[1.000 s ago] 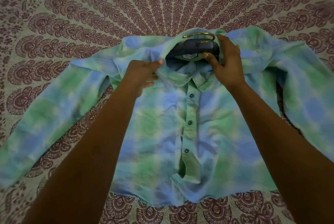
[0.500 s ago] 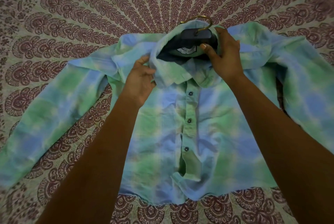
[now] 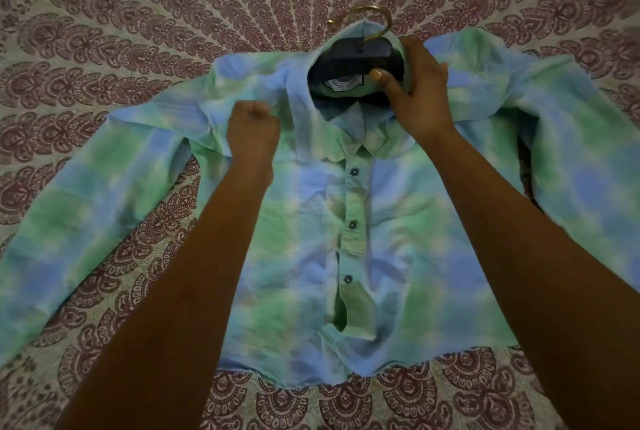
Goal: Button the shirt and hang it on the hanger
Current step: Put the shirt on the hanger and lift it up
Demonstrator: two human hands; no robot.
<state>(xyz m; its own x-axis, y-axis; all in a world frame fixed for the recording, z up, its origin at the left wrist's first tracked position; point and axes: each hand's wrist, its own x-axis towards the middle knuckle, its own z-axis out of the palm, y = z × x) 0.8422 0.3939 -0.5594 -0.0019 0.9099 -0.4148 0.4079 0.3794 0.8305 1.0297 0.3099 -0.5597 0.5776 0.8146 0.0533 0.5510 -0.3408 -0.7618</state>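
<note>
Shirt point(image 3: 398, 256) at the near edge: what shows? — desk

Green-and-blue tie-dye, lying front up on a bedspread point(image 3: 138, 13), raw hem point(image 3: 311, 377) nearest the camera; two bare forearms reach over it from the frame's bottom. The shirt fills the frame's middle. Patterned cloth shows below the hem and on both sides. — photographer

And the front? — desk

Three dark buttons point(image 3: 352, 224) sit up the closed placket, which gapes below the lowest. Sleeves spread wide: the left-hand sleeve point(image 3: 69, 239) runs off the left edge, the right-hand sleeve point(image 3: 571, 169) off the right. — photographer

Hands? — desk

Both are at the shirt's far end. Left hand point(image 3: 252, 128) closed in a fist on the shoulder cloth just beside the collar point(image 3: 304, 131), creases running toward it; fingertips hidden, so whether it grips fabric cannot be told. Right hand point(image 3: 419, 90) grips the collar's right side, thumb point(image 3: 377, 76) inside the neck opening against the hanger point(image 3: 356, 51), fingers outside the cloth. — photographer

Any writing? — desk

A white label point(image 3: 341, 84) inside the neck, print too small to read. The hanger's dark body sits within the collar; its brass hook point(image 3: 367, 8) pokes past the collar onto the bedspread, whose maroon paisley bands fan out on pale ground to every edge of the frame. — photographer
</note>
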